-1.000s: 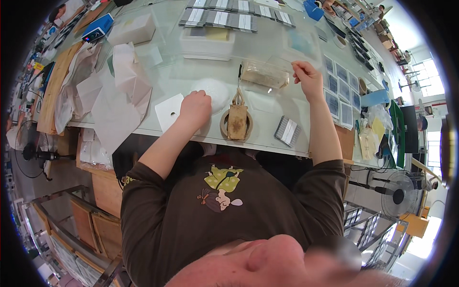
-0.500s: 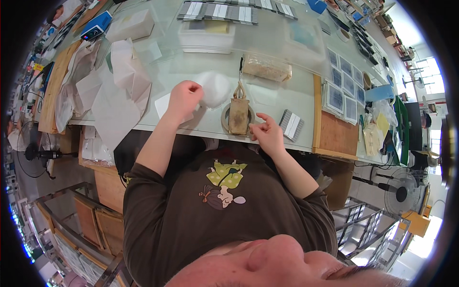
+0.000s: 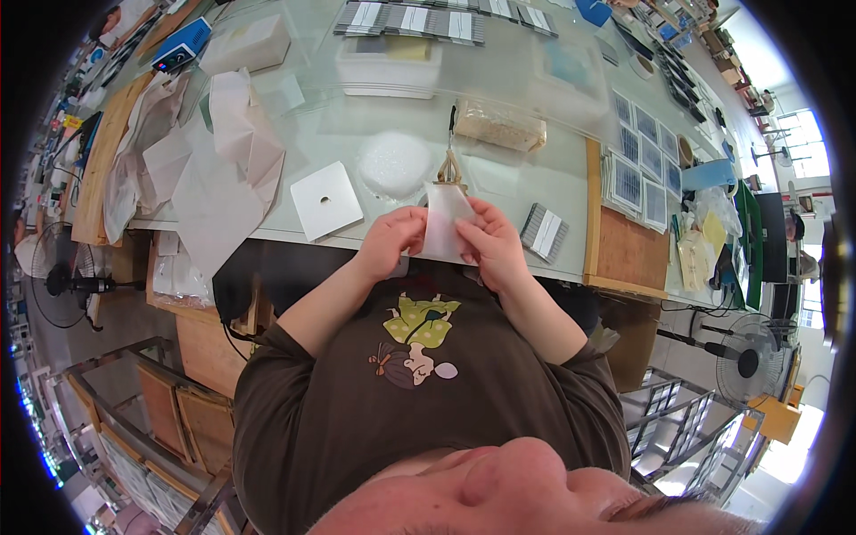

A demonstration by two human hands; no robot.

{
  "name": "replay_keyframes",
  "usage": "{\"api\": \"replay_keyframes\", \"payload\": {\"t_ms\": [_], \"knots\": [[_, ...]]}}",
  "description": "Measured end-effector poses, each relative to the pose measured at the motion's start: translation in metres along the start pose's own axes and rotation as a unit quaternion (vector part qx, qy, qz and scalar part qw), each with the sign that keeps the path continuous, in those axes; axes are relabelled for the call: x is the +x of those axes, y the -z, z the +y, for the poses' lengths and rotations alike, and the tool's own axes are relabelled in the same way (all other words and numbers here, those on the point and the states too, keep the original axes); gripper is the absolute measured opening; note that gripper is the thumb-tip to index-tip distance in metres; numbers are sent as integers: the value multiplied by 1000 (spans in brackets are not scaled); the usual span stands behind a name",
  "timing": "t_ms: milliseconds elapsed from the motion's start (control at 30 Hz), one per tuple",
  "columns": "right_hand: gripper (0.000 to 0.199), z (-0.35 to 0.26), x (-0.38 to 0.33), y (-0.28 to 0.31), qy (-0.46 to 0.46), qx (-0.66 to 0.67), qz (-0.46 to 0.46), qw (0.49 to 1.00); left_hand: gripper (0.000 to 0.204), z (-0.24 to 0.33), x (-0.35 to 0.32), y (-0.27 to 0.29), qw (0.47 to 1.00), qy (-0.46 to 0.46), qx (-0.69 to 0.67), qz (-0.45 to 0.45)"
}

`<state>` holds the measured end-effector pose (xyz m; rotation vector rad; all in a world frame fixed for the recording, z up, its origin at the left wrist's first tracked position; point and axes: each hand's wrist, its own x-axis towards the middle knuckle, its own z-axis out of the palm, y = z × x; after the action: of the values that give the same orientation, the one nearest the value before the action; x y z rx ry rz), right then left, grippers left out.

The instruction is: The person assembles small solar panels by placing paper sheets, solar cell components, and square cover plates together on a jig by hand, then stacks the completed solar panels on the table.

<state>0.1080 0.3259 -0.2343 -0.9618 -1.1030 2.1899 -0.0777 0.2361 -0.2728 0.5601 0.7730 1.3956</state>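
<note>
At the table's front edge, my left hand [image 3: 395, 239] and my right hand [image 3: 492, 234] pinch a small thin white sheet [image 3: 444, 223] by its two sides. The sheet lies over a brown rectangular block, hiding most of it; the forked handle [image 3: 450, 168] and black cord still show beyond. Left of my hands lies a white square piece with a small hole [image 3: 326, 201]. Past my left hand sits a round white, fluffy-looking pad [image 3: 395, 165]. A small grey striped panel [image 3: 544, 232] lies to the right of my right hand.
Behind stands a wrapped tan block [image 3: 501, 126]. Crumpled pale paper [image 3: 227, 169] covers the left side. Stacked dark-blue panels [image 3: 644, 152] lie at right by a wooden board [image 3: 624, 250]. White lidded boxes [image 3: 388, 76] and rows of striped panels [image 3: 410, 20] stand far back.
My left hand has moved right and down from beside the round pad, and a white sheet is now between both hands over the block. My right hand has shifted slightly left.
</note>
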Motion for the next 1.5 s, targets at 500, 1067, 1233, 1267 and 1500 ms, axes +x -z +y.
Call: {"api": "replay_keyframes", "payload": {"t_ms": [500, 1067, 1233, 1267, 1500], "knots": [[58, 17, 26, 27, 136, -340, 136, 921, 29, 13, 16, -14, 828, -13, 529, 185], [56, 22, 25, 27, 152, -352, 124, 915, 30, 14, 20, -4, 847, 2, 499, 182], [57, 17, 19, 24, 158, -370, 132, 906, 29, 9, 19, -4, 842, -6, 506, 188], [55, 16, 17, 26, 181, -378, 148, 896, 31, 8, 19, -3, 838, -15, 510, 193], [53, -27, 0, 109, 295, -669, 189, 656, 30, 7, -19, -5, 746, -269, 608, 38]]}}
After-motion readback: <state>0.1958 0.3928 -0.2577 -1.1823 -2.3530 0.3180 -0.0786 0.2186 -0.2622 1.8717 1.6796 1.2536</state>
